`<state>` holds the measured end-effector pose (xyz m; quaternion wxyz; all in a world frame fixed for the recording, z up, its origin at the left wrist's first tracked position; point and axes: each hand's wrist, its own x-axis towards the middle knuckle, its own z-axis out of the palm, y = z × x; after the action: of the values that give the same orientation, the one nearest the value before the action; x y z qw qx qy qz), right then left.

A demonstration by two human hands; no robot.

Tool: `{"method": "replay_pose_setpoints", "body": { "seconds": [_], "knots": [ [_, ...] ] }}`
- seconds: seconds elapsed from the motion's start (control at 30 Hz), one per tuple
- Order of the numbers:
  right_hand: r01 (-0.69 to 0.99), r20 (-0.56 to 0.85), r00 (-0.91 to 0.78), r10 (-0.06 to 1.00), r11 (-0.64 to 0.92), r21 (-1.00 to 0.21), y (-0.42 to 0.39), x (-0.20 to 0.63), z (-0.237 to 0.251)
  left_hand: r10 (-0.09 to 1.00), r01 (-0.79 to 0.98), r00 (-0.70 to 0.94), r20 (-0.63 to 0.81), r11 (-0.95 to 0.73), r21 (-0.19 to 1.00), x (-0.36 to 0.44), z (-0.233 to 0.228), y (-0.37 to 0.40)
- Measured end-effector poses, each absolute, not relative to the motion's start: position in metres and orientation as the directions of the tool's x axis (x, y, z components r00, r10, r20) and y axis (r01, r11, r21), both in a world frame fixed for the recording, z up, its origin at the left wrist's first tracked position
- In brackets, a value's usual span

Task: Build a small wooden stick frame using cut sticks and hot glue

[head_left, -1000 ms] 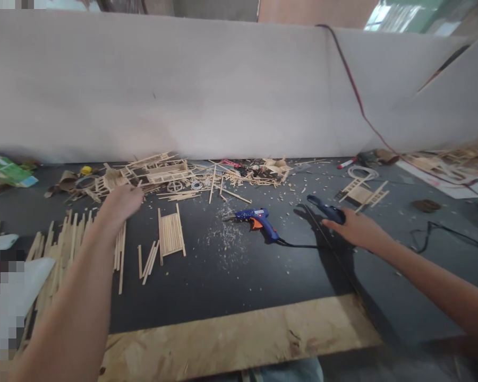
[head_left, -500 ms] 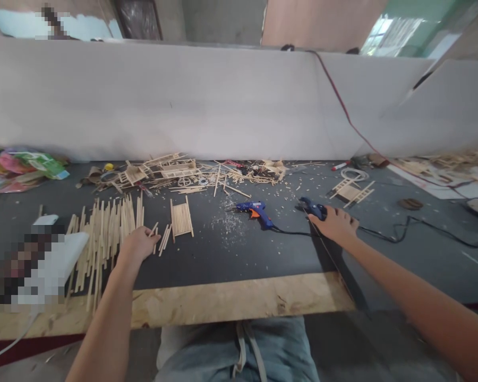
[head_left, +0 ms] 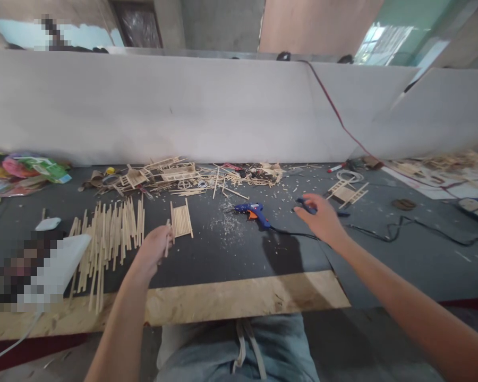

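My left hand (head_left: pixel 153 249) is lifted just above the dark table mat and pinches a couple of short wooden sticks (head_left: pixel 168 241). Beside it lie a small panel of glued sticks (head_left: pixel 181 219) and a wide spread of loose sticks (head_left: pixel 107 233). My right hand (head_left: pixel 322 220) hovers above the mat with its fingers apart, holding nothing. A blue-handled tool (head_left: pixel 305 205) lies just behind it. A blue glue gun (head_left: pixel 254 210) with an orange trigger rests between my hands, its black cord running right.
Stick models and scraps (head_left: pixel 175 174) crowd the back by the white board wall (head_left: pixel 207 106). A small ladder-like frame (head_left: pixel 346 192) and black cable (head_left: pixel 414 227) lie to the right. Colourful packets (head_left: pixel 27 167) sit far left. The plywood edge (head_left: pixel 223 302) runs along the front.
My left hand has picked sticks up off the mat and raised them. My right hand has lifted off the blue-handled tool and opened.
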<state>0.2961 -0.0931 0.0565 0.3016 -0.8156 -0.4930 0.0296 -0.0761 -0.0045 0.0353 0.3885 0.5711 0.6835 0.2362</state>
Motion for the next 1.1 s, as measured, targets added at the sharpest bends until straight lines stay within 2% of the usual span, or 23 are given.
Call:
{"method": "replay_pose_setpoints", "body": {
  "seconds": [0.07,0.13,0.17,0.2,0.23,0.3,0.4,0.5,0.67,0.83,0.93,1.03,1.1],
  "knots": [
    [0.699,0.036,0.342,0.939,-0.229,-0.677,-0.098,0.264,0.070,0.959,0.473,0.059,-0.278,0.218,0.853,-0.051,0.038,-0.024],
    [0.612,-0.110,0.192,0.975,-0.207,-0.764,-0.103,0.232,0.077,0.947,0.330,0.162,-0.276,0.212,0.920,-0.028,0.039,-0.044],
    [0.555,-0.153,0.134,0.979,-0.202,-0.807,-0.105,0.216,0.078,0.920,0.107,0.269,-0.285,0.266,0.958,-0.018,0.039,-0.054],
    [0.501,-0.182,0.062,0.981,-0.188,-0.845,-0.107,0.201,0.077,0.890,-0.063,0.355,-0.287,0.329,0.942,-0.010,0.038,-0.063],
    [0.446,-0.183,0.024,0.983,-0.174,-0.878,-0.108,0.187,0.075,0.868,-0.164,0.409,-0.280,0.372,0.914,-0.003,0.038,-0.071],
    [0.328,-0.175,-0.013,0.984,-0.161,-0.931,-0.110,0.163,0.068,0.834,-0.256,0.478,-0.274,0.431,0.865,0.005,0.037,-0.083],
    [0.115,-0.130,-0.045,0.990,-0.124,-0.986,-0.111,0.141,0.061,0.819,-0.266,0.513,-0.256,0.435,0.860,0.007,0.039,-0.093],
    [-0.024,-0.102,-0.059,0.993,-0.104,-0.994,-0.113,0.133,0.060,0.802,-0.233,0.543,-0.250,0.429,0.873,0.003,0.045,-0.096],
    [-0.096,-0.137,-0.005,0.991,-0.137,-0.986,-0.118,0.134,0.068,0.775,-0.155,0.565,-0.284,0.437,0.886,-0.002,0.055,-0.097],
    [-0.154,-0.187,-0.061,0.981,-0.194,-0.969,-0.120,0.134,0.079,0.743,-0.113,0.597,-0.304,0.453,0.884,0.002,0.059,-0.103],
    [-0.189,-0.192,0.051,0.980,-0.180,-0.965,-0.119,0.136,0.081,0.728,-0.115,0.605,-0.323,0.481,0.869,0.003,0.062,-0.105],
    [-0.198,-0.136,0.173,0.976,-0.101,-0.975,-0.117,0.139,0.077,0.818,-0.158,0.473,-0.328,0.445,0.881,0.004,0.062,-0.103],
    [-0.141,-0.129,0.172,0.977,-0.105,-0.984,-0.117,0.140,0.073,0.889,-0.158,0.333,-0.314,0.381,0.911,0.003,0.060,-0.100]
  ]
}}
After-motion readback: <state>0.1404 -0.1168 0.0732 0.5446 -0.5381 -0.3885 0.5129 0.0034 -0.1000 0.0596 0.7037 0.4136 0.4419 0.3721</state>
